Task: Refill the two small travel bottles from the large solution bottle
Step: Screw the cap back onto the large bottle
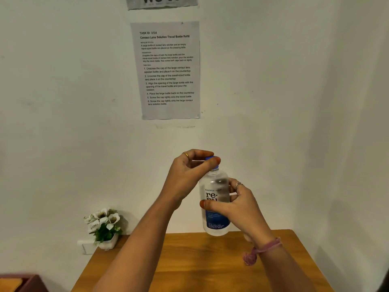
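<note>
The large solution bottle (214, 186) is clear plastic with a white and blue label, held upright in the air above the wooden table (189, 260). My right hand (242, 205) wraps around its middle from the right. My left hand (189, 171) pinches the blue cap (210, 158) on top of the bottle with thumb and fingers. A small pale object peeks out behind my right wrist; I cannot tell what it is. No travel bottle is clearly in view.
A white pot of white flowers (104, 226) stands at the table's back left corner against the wall. A printed task sheet (168, 70) hangs on the wall above. A dark red piece of furniture (21, 283) shows at the bottom left.
</note>
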The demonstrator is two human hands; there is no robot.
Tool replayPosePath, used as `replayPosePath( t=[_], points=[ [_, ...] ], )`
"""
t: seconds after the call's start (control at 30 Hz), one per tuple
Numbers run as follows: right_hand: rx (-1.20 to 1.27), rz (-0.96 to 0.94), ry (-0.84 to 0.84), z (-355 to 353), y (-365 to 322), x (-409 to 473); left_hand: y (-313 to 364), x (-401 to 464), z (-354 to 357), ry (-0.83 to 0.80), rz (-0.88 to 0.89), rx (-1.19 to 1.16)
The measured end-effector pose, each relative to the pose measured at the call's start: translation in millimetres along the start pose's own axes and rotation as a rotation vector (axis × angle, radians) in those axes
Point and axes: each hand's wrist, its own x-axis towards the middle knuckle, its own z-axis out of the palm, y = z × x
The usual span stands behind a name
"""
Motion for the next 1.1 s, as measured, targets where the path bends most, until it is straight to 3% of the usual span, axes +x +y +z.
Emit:
replayPosePath(
  t=[0.13, 0.47, 0.7, 1.0, 1.1],
  points=[
    [-0.011, -0.006, -0.01, 1, 0, 1, 1, 3, -2, 0.018, -0.008, -0.031],
    [0.047, 0.031, -0.039, 2, 6, 9, -8, 7, -16, -0.275, 0.002, -0.06],
    [-0.02, 0.01, -0.045, 5, 7, 11, -8, 8, -5, -0.03, 0.034, -0.011],
    [0.022, 0.016, -0.056, 2, 6, 13, -7, 12, -17, -0.286, 0.034, 0.03],
    [0.038, 0.037, -0.058, 5, 9, 14, -9, 14, -12, -0.211, -0.013, 0.016]
  ],
)
